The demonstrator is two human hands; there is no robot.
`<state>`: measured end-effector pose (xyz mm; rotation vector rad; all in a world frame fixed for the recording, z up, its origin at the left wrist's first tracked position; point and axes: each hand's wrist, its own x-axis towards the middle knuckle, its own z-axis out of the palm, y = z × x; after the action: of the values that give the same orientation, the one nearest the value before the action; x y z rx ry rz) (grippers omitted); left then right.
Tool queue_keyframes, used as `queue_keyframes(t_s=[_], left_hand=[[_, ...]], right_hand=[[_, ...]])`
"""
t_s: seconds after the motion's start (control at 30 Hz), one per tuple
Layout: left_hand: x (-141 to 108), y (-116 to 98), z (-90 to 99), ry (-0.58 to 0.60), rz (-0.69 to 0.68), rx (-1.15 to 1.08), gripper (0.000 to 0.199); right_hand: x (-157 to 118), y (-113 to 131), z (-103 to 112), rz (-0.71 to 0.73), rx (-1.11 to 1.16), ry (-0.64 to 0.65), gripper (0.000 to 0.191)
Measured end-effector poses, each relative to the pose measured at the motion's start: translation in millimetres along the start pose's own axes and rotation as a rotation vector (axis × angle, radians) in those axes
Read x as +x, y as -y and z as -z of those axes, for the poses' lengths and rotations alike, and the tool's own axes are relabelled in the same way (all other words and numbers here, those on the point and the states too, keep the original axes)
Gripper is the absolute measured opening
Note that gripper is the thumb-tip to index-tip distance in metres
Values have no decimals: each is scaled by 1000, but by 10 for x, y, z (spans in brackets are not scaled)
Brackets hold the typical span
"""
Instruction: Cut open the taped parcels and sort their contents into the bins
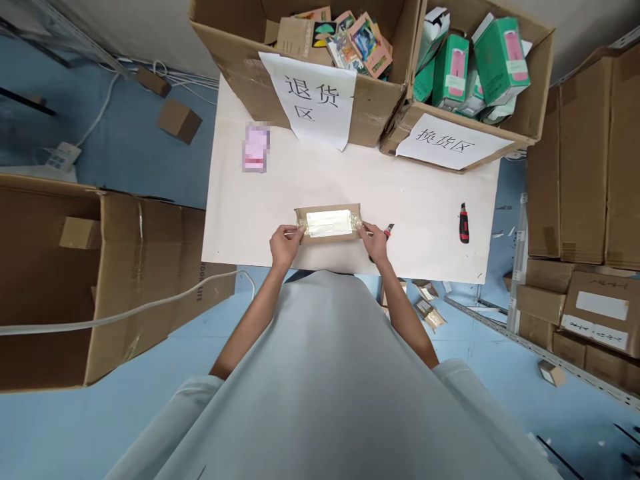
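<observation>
A small flat brown package (328,223) with a white label and shiny tape lies at the near side of the white table (410,200). My left hand (286,245) grips its left end between thumb and fingers. At the package's right end, my right hand (375,243) pinches the corner. A red and black cutter (388,232) lies beside my right hand, partly hidden by it. Another red and black cutter (464,224) rests farther right on the table.
Two open cartons stand along the far edge, one holding orange and brown boxes (370,43), the other green boxes (501,60). A blurred pink item (256,147) lies at the back left. Large open carton (120,287) at left; stacked cartons (583,160) at right.
</observation>
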<state>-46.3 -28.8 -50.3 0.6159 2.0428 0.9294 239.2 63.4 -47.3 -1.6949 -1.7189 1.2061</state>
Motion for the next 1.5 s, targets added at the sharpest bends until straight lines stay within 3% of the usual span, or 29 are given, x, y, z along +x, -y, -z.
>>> queue_keyframes(t_s=[0.2,0.33,0.47,0.63,0.7,0.83,0.93,1.07,1.2,1.3,1.5], left_hand=[[-351,153,68,66,13,-111,34],[-472,173,28,36,2,-202,39],[-403,90,42,0,-67,-206,47],[-198,61,167,-72,-129,-122,42],[-159,92,214,-59,-110,-95,39],[-202,161,274,5,-122,-126,43],[-262,172,298,50,-178,-132,48],[-260,137,346,128,-247,-103,45],[-174,107,403,194,-302,-57,35],[-102,101,412,232,-343,-60,30],[-2,68,344,310,-389,-74,33]], right_hand=[[-436,-170,25,8,11,5,57],[-511,-155,14,-6,-11,-18,57],[-424,-25,20,-10,-83,3,65],[-290,76,13,16,-145,83,67],[-249,9,29,-47,-197,83,65],[-191,-270,108,-339,-426,-103,48],[-157,-463,137,-520,-492,-169,55],[-111,-546,100,-583,-480,-180,54],[-106,-452,114,-544,-445,-158,56],[-169,-283,190,-406,-338,-144,52],[-381,420,334,-133,-162,-34,42]])
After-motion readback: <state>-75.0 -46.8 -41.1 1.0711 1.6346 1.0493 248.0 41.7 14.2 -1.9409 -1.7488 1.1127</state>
